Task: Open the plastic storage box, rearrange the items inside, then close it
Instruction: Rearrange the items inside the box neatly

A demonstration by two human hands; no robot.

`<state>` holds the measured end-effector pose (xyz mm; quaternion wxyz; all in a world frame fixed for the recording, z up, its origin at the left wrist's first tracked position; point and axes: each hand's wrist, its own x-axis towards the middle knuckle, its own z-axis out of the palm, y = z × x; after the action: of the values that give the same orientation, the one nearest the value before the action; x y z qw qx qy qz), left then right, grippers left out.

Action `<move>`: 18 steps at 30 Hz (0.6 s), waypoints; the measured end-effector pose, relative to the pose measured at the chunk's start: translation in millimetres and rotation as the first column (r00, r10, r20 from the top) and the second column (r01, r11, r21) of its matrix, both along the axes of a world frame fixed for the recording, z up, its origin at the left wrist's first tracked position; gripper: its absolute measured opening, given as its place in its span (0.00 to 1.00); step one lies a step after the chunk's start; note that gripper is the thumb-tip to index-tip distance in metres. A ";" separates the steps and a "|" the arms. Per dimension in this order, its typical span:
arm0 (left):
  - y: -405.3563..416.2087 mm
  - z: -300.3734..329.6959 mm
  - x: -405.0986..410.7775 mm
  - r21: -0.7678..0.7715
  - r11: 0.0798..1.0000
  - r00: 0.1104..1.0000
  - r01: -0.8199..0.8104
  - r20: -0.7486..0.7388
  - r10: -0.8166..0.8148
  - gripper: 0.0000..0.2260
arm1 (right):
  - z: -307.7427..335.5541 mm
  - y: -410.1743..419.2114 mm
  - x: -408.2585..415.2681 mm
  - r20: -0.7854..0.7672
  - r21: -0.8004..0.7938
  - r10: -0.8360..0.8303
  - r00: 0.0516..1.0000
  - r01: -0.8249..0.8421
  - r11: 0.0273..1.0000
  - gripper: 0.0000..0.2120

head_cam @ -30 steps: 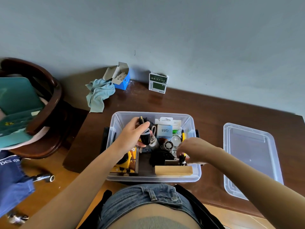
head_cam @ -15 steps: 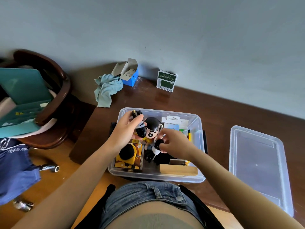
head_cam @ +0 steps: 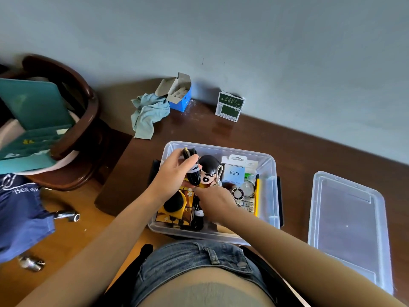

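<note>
Both hands work inside the box (head_cam: pixel 271 196), which sits lidless at the table's (head_cam: pixel 298 151) near edge. Left hand (head_cam: pixel 174 173) grips a coiled black cable (head_cam: pixel 192 171) over the box's far left corner. Right hand (head_cam: pixel 215 202), fingers curled, holds a big-headed doll (head_cam: pixel 209 171) at the middle; its exact grip is hidden. Lid (head_cam: pixel 347 229) lies flat on the table, just right of the box.

Left hand (head_cam: pixel 174 173) curled in a grip; right hand (head_cam: pixel 215 201) reaching forward, fingers hidden.
</note>
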<state>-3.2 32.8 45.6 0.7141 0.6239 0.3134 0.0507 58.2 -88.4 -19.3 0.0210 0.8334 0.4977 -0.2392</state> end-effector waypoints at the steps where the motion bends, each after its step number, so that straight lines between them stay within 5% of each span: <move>1: -0.4 0.6 0.0 -0.013 1.000 1.000 -0.001 0.003 0.001 0.07 | -0.4 -0.2 2.5 0.021 0.014 0.030 0.999 -0.030 0.999 0.27; 4: -1.3 1.1 -0.8 -0.033 0.999 1.000 0.002 0.005 -0.002 0.07 | 2.3 -2.8 10.1 0.046 0.065 0.125 0.991 -0.128 0.990 0.16; 12: -1.1 -0.2 -2.5 -0.026 1.000 1.000 0.005 -0.012 -0.005 0.06 | 2.2 -4.6 10.0 0.191 0.046 0.237 0.953 -0.250 0.967 0.10; 18: 1.6 -0.8 -3.7 -0.014 1.000 0.999 0.017 -0.032 -0.017 0.09 | 0.4 -3.5 18.1 0.049 -0.027 0.275 0.960 -0.274 0.961 0.08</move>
<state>-6.9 34.4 44.8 0.7136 0.6224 0.3199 0.0322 76.2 -91.8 -18.9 0.0751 0.7619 0.6056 -0.2170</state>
